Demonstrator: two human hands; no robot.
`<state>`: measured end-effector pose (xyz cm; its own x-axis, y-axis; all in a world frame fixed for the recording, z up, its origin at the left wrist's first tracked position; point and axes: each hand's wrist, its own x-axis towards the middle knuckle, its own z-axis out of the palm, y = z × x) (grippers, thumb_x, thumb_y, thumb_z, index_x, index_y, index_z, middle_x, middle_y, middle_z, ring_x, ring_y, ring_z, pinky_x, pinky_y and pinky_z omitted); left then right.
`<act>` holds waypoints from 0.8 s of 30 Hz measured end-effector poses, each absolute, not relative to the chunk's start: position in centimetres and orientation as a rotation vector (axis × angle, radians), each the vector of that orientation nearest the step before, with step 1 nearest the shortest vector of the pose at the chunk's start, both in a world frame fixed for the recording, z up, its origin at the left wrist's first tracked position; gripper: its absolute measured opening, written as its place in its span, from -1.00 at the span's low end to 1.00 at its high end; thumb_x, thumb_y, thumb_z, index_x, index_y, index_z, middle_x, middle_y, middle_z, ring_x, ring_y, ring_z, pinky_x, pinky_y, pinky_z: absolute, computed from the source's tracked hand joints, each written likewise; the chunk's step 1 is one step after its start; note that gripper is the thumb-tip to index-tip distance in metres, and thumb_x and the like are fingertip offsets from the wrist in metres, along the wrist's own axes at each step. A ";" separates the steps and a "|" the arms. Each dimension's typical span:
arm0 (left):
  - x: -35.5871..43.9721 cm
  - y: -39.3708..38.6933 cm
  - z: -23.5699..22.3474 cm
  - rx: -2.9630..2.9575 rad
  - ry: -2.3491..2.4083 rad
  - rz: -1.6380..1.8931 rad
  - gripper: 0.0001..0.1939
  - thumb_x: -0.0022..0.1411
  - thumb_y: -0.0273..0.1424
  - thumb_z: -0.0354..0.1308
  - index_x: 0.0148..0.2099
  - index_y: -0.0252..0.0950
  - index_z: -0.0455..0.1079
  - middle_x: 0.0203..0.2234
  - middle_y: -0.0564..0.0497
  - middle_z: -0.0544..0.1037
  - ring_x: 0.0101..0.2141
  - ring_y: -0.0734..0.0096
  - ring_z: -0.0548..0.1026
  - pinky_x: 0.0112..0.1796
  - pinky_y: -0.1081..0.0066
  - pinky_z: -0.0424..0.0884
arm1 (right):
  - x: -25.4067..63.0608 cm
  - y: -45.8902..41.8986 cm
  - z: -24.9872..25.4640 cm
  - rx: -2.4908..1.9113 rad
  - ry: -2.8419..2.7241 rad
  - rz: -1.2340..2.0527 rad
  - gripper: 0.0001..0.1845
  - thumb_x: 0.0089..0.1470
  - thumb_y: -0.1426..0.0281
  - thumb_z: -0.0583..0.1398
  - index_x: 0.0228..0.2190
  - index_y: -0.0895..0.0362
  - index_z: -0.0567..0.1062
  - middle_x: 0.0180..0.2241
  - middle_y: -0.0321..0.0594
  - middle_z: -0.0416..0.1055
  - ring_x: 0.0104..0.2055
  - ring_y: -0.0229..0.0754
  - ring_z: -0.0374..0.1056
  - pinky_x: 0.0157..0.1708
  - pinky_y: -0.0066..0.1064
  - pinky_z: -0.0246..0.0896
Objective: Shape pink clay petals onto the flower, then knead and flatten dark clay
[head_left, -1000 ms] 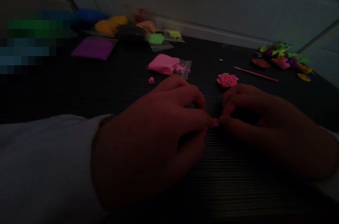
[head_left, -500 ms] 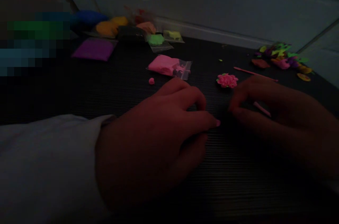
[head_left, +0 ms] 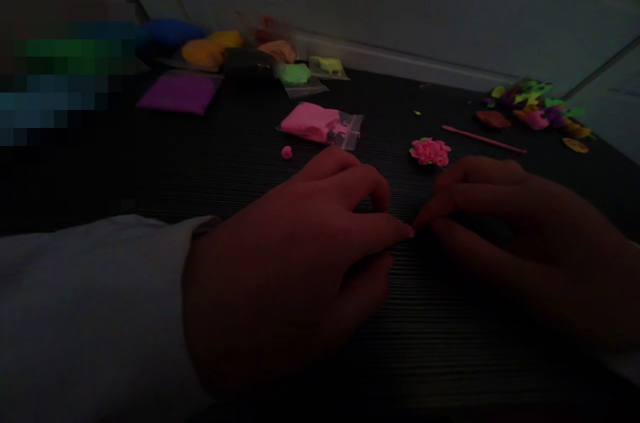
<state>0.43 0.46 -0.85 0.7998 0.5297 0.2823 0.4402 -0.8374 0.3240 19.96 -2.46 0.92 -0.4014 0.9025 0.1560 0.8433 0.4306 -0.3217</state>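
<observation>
My left hand (head_left: 300,256) rests palm down over the dark tabletop. Its index finger is stretched out and the thumb lies apart below it. A tiny pink bit, perhaps clay, shows at that index fingertip. My right hand (head_left: 520,243) comes in from the right, thumb and fingers drawn close together, with the foremost fingertip at the left index tip. Whatever sits between the right fingers is hidden in the dim light. Just beyond the right hand lies a pink ruffled clay flower (head_left: 431,152) with green edges. Past the left knuckles is a small pink clay lump (head_left: 287,152).
An opened bag of pink clay (head_left: 320,124) lies ahead. Behind it are a purple pack (head_left: 179,92), an orange one (head_left: 203,53) and several others along the wall. To the right are a thin pink stick (head_left: 484,139), a reddish piece (head_left: 493,119) and colourful clay pieces (head_left: 535,103).
My right hand has moved left and slightly down, bringing its fingertips to the left index tip. A pale pink stick seen beneath the right hand is now hidden. My left hand has barely moved.
</observation>
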 end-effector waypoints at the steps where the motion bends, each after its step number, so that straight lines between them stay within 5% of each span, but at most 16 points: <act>1: 0.4 0.5 -0.8 2.746 0.750 0.539 -0.77 0.09 -0.38 -0.02 -0.19 -0.09 0.36 -0.26 0.07 0.33 -0.19 0.37 0.23 -0.19 0.34 0.20 | 19.9 -2.5 0.9 -1.506 -2.395 0.284 -0.85 -0.11 0.40 0.08 -0.49 0.03 0.45 -0.40 -0.27 0.32 -0.30 -0.14 0.22 -0.35 -0.24 0.04; 24: 0.4 0.5 -0.7 2.750 0.753 0.581 -0.81 0.08 -0.46 -0.04 -0.26 -0.16 0.34 -0.26 0.07 0.33 -0.18 0.35 0.25 -0.18 0.33 0.26 | 20.4 -3.1 1.1 -1.333 -2.530 0.129 -0.84 -0.07 0.42 0.05 -0.44 0.02 0.43 -0.40 -0.28 0.30 -0.36 -0.19 0.23 -0.43 -0.30 0.05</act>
<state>0.45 0.46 -0.65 0.7893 0.5284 0.3129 0.4367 -0.8412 0.3190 20.40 -3.09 1.12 -0.5362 0.8197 0.2018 0.7949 0.5707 -0.2061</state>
